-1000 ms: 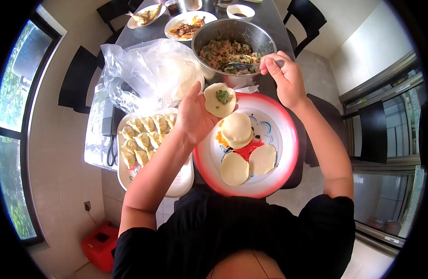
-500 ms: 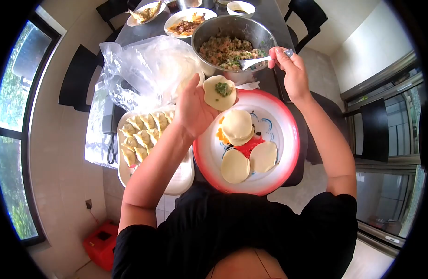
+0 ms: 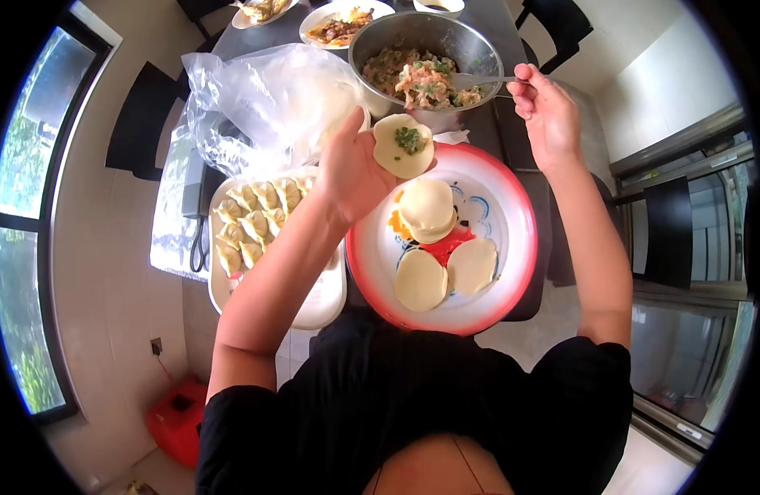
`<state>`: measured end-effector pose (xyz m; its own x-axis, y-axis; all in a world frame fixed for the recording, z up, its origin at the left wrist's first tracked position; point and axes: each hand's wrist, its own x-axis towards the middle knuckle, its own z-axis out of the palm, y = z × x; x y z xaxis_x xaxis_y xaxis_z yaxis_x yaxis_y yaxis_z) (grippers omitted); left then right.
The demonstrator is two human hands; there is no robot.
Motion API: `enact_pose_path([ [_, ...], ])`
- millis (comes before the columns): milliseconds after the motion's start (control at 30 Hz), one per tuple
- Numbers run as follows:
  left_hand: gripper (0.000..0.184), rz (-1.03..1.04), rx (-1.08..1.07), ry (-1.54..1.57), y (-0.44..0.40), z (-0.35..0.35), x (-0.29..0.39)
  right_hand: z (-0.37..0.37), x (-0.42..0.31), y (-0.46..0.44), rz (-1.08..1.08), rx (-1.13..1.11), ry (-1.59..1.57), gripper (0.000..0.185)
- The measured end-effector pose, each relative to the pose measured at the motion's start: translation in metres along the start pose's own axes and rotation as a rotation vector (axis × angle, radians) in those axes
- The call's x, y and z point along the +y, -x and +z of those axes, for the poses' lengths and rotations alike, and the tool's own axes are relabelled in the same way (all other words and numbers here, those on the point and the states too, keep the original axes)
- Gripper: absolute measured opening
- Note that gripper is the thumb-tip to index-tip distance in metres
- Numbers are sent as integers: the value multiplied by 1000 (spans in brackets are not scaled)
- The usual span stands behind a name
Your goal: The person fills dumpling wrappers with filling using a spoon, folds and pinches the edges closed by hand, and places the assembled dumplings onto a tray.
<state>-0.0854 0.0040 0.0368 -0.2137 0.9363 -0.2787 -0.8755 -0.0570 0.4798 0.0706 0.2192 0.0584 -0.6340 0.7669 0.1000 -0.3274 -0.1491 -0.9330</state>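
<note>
My left hand (image 3: 347,169) holds a round dumpling wrapper (image 3: 392,161) on its fingers, with a small heap of chopped green filling (image 3: 410,140) near the middle. The thumb stands apart from the wrapper. In my right hand (image 3: 553,120) is the handle of a spoon (image 3: 475,80), pinched between thumb and fingers. Its bowl end carries a lump of meat filling (image 3: 425,78) over the steel mixing bowl (image 3: 489,58). Below the hands, a red-rimmed enamel tray (image 3: 516,272) bears a stack of wrappers (image 3: 427,206) and two single wrappers (image 3: 421,280) lying flat.
A white tray (image 3: 326,289) with several folded dumplings (image 3: 254,223) stands at the left, partly behind my forearm. Behind it lies a clear plastic bag (image 3: 264,107). Plates of cooked food (image 3: 343,29) sit at the table's far end. Black chairs (image 3: 142,120) flank the table.
The spoon has come up from the filling with a lump on it, my right hand rising slightly to the right. My left hand still holds the wrapper. The view has shifted a little.
</note>
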Motion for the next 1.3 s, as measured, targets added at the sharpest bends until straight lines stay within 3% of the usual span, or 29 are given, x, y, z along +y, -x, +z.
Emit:
enact_pose_path([
  [233, 74, -3, -57, -21, 3, 8, -2, 5, -10, 30, 40, -59, 44, 21],
  [333, 74, -10, -76, 6, 4, 11, -4, 14, -8, 44, -52, -61, 189, 27],
  [433, 73, -11, -41, 10, 7, 19, -3, 11, -2, 55, -312, -257, 372, 30],
  [533, 71, -8, -4, 2, 9, 20, -4, 3, -15, 62, -749, -538, 883, 29],
  [633, 70, -16, -10, 10, 10, 22, -4, 6, -18, 75, -1018, -576, 1068, 4],
  [667, 70, -21, -17, 16, 11, 22, -4, 6, -17, 78, -1104, -579, 1118, 6],
  [700, 70, -23, -19, 15, 11, 22, -5, 6, -17, 80, -1091, -566, 1092, 16],
  [867, 69, -23, -15, 25, 11, 24, -6, 1, -14, 80, -978, -468, 936, 3],
  [1000, 70, -36, -45, 18, 11, 20, -7, 2, -17, 78, -827, -510, 858, 25],
  [1133, 71, -64, -109, 45, 10, 11, -6, -4, -17, 75, -531, -333, 326, 35],
  [1300, 72, -108, -224, 23, 13, 9, -4, -3, -18, 73, -442, -441, 422, 31],
])
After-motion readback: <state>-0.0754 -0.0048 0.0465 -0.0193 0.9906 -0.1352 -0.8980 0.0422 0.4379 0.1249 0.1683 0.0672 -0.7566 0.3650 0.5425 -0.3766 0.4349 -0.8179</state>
